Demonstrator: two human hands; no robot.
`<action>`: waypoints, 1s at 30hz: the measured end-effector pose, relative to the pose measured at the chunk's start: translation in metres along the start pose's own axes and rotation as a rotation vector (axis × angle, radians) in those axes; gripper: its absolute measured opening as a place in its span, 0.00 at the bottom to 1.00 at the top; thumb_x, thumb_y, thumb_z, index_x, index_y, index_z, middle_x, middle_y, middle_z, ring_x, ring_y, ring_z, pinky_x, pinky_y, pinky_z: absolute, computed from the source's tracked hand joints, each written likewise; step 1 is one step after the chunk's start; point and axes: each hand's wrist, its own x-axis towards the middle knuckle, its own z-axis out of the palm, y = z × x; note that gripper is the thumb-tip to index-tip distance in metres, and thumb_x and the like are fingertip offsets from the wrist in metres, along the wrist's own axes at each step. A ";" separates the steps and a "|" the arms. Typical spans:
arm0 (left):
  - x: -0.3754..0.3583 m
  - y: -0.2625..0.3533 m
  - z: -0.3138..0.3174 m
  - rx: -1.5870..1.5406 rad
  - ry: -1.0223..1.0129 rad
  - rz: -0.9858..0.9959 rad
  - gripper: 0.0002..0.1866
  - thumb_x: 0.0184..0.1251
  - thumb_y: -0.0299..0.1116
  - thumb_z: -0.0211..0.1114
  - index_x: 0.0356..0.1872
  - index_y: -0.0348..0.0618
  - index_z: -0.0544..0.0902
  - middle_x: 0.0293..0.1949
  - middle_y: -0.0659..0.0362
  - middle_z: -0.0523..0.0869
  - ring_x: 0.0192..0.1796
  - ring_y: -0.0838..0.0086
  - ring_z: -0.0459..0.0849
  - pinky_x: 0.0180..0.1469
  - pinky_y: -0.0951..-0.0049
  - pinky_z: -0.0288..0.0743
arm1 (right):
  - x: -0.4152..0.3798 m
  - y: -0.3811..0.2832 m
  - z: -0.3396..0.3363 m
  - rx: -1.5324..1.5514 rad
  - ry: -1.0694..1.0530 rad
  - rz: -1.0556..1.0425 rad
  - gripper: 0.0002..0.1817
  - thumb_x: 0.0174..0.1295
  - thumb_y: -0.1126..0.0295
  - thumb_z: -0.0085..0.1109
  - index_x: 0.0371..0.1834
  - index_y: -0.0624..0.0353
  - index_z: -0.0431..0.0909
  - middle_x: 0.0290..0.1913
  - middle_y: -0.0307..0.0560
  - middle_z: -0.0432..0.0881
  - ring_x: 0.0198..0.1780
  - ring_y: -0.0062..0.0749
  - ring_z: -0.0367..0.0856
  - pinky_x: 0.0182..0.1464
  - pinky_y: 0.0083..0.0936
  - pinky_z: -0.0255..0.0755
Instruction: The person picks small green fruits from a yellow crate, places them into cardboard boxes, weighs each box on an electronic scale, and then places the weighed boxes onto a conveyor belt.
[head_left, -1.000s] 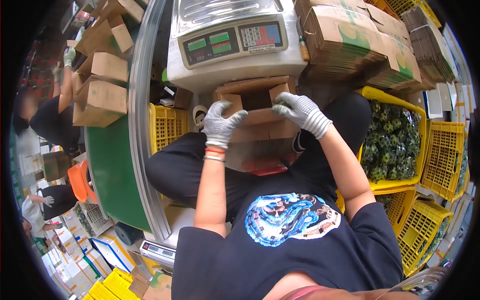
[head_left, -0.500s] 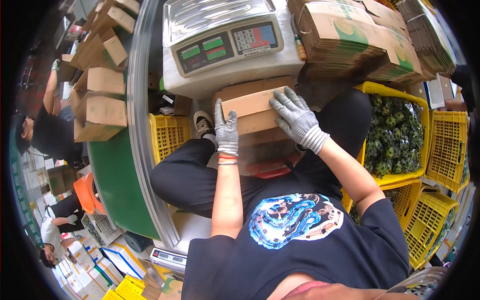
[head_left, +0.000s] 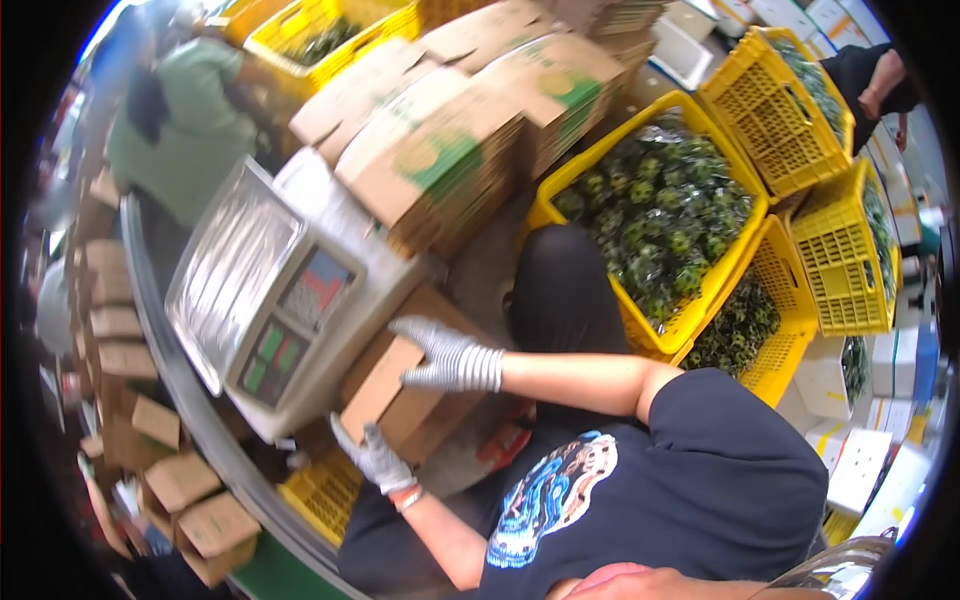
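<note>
A small brown cardboard box (head_left: 383,384) is held over my lap between my two gloved hands. My left hand (head_left: 380,462), in a striped grey glove, presses its lower-left end, fingers along the side and thumb near the top edge. At the opposite end my right hand (head_left: 448,360), in a matching glove, grips the box with thumb and fingers apart on it. The box's underside and some fingertips are hidden. Beyond it, a digital scale (head_left: 290,310) with a shiny metal pan stands on a white block.
Stacks of flattened cartons (head_left: 450,160) lie beyond the scale. To the right, a yellow crate (head_left: 745,165) holds bagged green produce, with more crates beside it. Open boxes (head_left: 190,490) line the conveyor at left. A person in a green top (head_left: 185,130) is at upper left.
The view has swung to the right, so the scale and box appear rotated and more crates show. Both hands stay at the ends of the box.
</note>
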 end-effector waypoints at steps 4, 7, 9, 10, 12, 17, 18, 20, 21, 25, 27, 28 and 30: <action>0.003 0.010 -0.009 -0.025 -0.053 -0.041 0.41 0.60 0.52 0.65 0.67 0.35 0.61 0.65 0.48 0.66 0.65 0.63 0.65 0.67 0.65 0.58 | -0.005 0.001 -0.002 -0.009 -0.032 0.008 0.43 0.54 0.49 0.61 0.70 0.56 0.56 0.69 0.59 0.59 0.70 0.51 0.57 0.70 0.39 0.53; 0.010 -0.001 -0.012 0.043 -0.056 -0.072 0.37 0.58 0.40 0.69 0.65 0.35 0.63 0.62 0.48 0.68 0.63 0.63 0.67 0.66 0.65 0.59 | 0.001 0.005 0.001 0.014 -0.002 0.004 0.39 0.50 0.58 0.66 0.66 0.55 0.61 0.65 0.57 0.65 0.66 0.52 0.62 0.68 0.39 0.57; 0.016 -0.003 -0.003 0.105 -0.028 -0.143 0.35 0.53 0.26 0.71 0.62 0.35 0.65 0.58 0.49 0.72 0.60 0.63 0.71 0.64 0.66 0.63 | 0.002 -0.003 -0.003 -0.006 -0.005 0.064 0.37 0.49 0.61 0.65 0.63 0.54 0.62 0.63 0.56 0.66 0.65 0.52 0.64 0.67 0.39 0.59; 0.019 0.004 0.001 0.122 -0.024 -0.182 0.35 0.53 0.27 0.71 0.62 0.35 0.65 0.58 0.49 0.72 0.59 0.63 0.71 0.64 0.65 0.64 | 0.001 -0.008 -0.006 -0.014 -0.006 0.103 0.35 0.49 0.63 0.65 0.62 0.54 0.63 0.62 0.56 0.67 0.64 0.53 0.65 0.66 0.39 0.60; 0.022 0.020 0.007 0.172 -0.039 -0.260 0.36 0.52 0.29 0.72 0.62 0.35 0.65 0.57 0.48 0.73 0.58 0.62 0.72 0.63 0.64 0.65 | 0.007 -0.012 -0.006 -0.036 -0.011 0.130 0.34 0.48 0.66 0.63 0.62 0.54 0.63 0.61 0.56 0.69 0.63 0.52 0.66 0.64 0.38 0.63; 0.023 0.078 0.037 1.195 0.078 0.290 0.47 0.46 0.30 0.73 0.69 0.44 0.56 0.65 0.49 0.66 0.68 0.53 0.61 0.67 0.52 0.58 | -0.008 -0.005 0.008 -0.143 0.183 0.159 0.38 0.49 0.63 0.64 0.66 0.54 0.59 0.63 0.56 0.66 0.63 0.51 0.66 0.64 0.38 0.63; 0.022 0.085 0.053 1.049 0.055 0.664 0.39 0.52 0.27 0.64 0.68 0.46 0.59 0.65 0.48 0.67 0.68 0.53 0.62 0.68 0.54 0.56 | -0.022 -0.013 -0.008 -0.070 0.220 0.112 0.38 0.50 0.62 0.64 0.66 0.54 0.59 0.63 0.56 0.66 0.63 0.51 0.66 0.63 0.38 0.64; 0.032 0.047 0.074 1.100 -0.366 0.680 0.29 0.58 0.25 0.54 0.65 0.44 0.66 0.64 0.49 0.69 0.68 0.54 0.63 0.69 0.55 0.56 | -0.062 -0.022 -0.053 0.045 0.378 -0.073 0.35 0.51 0.61 0.63 0.64 0.56 0.63 0.62 0.56 0.67 0.61 0.50 0.68 0.61 0.39 0.66; 0.028 0.063 0.078 0.953 -0.367 0.571 0.25 0.61 0.23 0.46 0.62 0.42 0.71 0.62 0.50 0.71 0.67 0.54 0.64 0.68 0.55 0.56 | -0.089 -0.032 -0.097 0.022 0.419 -0.112 0.31 0.51 0.62 0.62 0.59 0.58 0.68 0.58 0.55 0.70 0.60 0.49 0.70 0.59 0.39 0.67; 0.033 0.053 0.070 0.833 -0.347 0.654 0.31 0.56 0.39 0.61 0.63 0.42 0.69 0.61 0.45 0.71 0.66 0.54 0.65 0.68 0.53 0.55 | -0.215 0.048 -0.200 -0.281 1.071 0.195 0.22 0.48 0.73 0.66 0.49 0.62 0.74 0.43 0.50 0.76 0.45 0.36 0.80 0.47 0.28 0.76; 0.010 0.093 0.080 1.089 -0.434 0.714 0.43 0.45 0.46 0.70 0.65 0.41 0.66 0.61 0.44 0.71 0.66 0.55 0.65 0.69 0.55 0.54 | -0.305 0.103 -0.227 -0.139 1.154 0.796 0.22 0.49 0.66 0.65 0.48 0.63 0.77 0.41 0.58 0.82 0.45 0.43 0.82 0.49 0.32 0.75; 0.002 0.106 0.085 1.224 -0.473 0.739 0.49 0.39 0.50 0.75 0.66 0.41 0.65 0.61 0.43 0.71 0.66 0.55 0.65 0.69 0.56 0.54 | -0.356 0.151 -0.222 -0.289 1.134 0.993 0.25 0.50 0.62 0.64 0.51 0.62 0.76 0.46 0.60 0.81 0.51 0.46 0.80 0.54 0.33 0.73; 0.005 0.109 0.087 1.125 -0.577 0.673 0.60 0.28 0.51 0.79 0.69 0.41 0.59 0.65 0.43 0.66 0.66 0.52 0.65 0.68 0.56 0.56 | -0.448 0.235 -0.200 -0.116 0.969 1.425 0.40 0.47 0.53 0.65 0.64 0.58 0.65 0.63 0.64 0.66 0.63 0.54 0.67 0.64 0.39 0.64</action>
